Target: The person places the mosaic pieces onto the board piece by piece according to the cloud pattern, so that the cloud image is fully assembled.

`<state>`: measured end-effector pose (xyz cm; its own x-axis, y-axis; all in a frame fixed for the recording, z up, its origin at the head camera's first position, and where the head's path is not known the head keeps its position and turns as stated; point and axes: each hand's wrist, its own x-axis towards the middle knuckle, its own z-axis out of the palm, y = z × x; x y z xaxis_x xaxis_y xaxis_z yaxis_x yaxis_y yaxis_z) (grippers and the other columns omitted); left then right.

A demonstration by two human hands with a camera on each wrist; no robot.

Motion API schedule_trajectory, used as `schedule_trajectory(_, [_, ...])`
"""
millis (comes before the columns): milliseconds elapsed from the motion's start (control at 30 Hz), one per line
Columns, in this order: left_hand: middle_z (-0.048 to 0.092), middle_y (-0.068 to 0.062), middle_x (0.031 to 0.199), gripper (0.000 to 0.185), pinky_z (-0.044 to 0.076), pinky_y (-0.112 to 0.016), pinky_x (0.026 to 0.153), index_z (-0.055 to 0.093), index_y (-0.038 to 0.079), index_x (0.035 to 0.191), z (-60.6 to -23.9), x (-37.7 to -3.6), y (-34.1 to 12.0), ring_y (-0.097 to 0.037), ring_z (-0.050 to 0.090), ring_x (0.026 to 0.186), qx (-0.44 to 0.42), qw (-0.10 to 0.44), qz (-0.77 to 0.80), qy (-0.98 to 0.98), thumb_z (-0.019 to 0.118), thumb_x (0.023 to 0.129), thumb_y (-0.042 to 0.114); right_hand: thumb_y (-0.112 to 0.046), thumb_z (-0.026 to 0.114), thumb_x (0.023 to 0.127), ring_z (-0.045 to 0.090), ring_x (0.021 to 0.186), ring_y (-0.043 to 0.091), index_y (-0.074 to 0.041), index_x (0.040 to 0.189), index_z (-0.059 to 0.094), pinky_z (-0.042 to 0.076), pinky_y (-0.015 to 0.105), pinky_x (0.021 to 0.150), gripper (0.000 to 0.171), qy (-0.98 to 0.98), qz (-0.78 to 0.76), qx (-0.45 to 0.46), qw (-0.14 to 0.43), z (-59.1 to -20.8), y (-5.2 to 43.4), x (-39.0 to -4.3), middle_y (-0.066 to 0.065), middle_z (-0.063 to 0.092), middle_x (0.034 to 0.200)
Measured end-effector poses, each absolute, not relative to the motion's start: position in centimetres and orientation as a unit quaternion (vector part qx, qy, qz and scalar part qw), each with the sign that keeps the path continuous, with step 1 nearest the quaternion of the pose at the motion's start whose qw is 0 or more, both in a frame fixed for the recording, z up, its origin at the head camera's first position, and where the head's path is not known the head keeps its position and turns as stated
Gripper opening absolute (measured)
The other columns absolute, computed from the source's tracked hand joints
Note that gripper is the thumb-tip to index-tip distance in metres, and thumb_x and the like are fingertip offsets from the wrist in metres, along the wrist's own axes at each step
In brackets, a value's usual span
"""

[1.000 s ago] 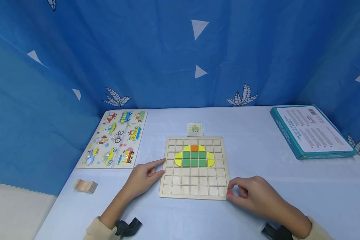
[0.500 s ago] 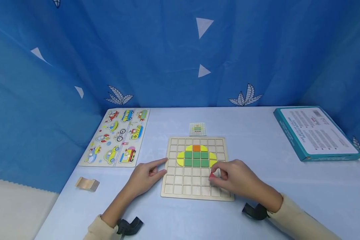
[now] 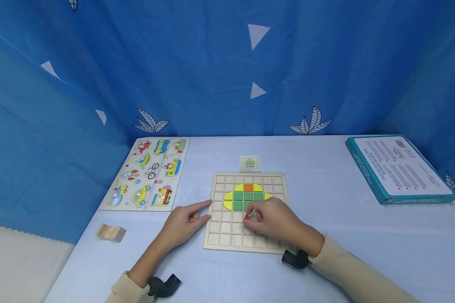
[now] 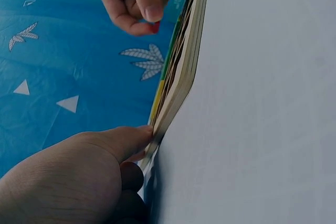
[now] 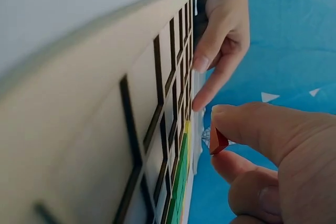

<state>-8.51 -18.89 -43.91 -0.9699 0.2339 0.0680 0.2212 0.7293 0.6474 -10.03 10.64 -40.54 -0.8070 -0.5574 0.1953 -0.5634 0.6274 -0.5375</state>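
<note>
1. A pale blue table (image 3: pixel 326 261) stands inside a booth of blue curtain (image 3: pixel 197 67) printed with white triangles and leaf sprigs.
2. Nearest the person, the right hand (image 3: pixel 274 221) lies over the wooden grid board (image 3: pixel 227 240), its thumb and fingertips curled together and pinching a small red piece (image 3: pixel 246 216).
3. The red piece sits at or just above the board, in the row of cells directly below the green squares (image 3: pixel 246 200); whether it touches the wood cannot be told. In the right wrist view the red piece (image 5: pixel 218 141) is clamped between thumb and forefinger, close to the board's face.
4. The left hand (image 3: pixel 182 225) rests on the table at the board's left edge, forefinger and thumb stretched out and touching that edge, the other fingers loosely bent, holding nothing.
5. On the board, the green squares are flanked by yellow rounded pieces (image 3: pixel 228 200), with an orange square (image 3: pixel 248 187) on top.
6. Left of the hands, near the table's edge, lies a small wooden block (image 3: pixel 111 232).
7. Just beyond the board lies a small pattern card (image 3: pixel 250 163).
8. Farther left lies a vehicle peg puzzle (image 3: pixel 149 172); far right, a teal box (image 3: pixel 400 168).
</note>
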Motion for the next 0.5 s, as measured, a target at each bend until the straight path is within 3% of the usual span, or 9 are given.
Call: schedule_trajectory(500, [0.042, 0.012, 0.054, 0.043, 0.032, -0.024, 0.052, 0.068, 0.028, 0.135, -43.8, -8.6, -18.8, -0.004, 0.035, 0.050, 0.116, 0.014, 0.352, 0.929, 0.076, 0.094, 0.035, -0.033, 0.083, 0.086, 0.040, 0.047, 0.000, -0.022, 0.086, 0.072, 0.034, 0.023, 0.048, 0.016, -0.906, 0.288, 0.311, -0.011, -42.1, 8.6, -10.9, -0.015, 0.041, 0.050])
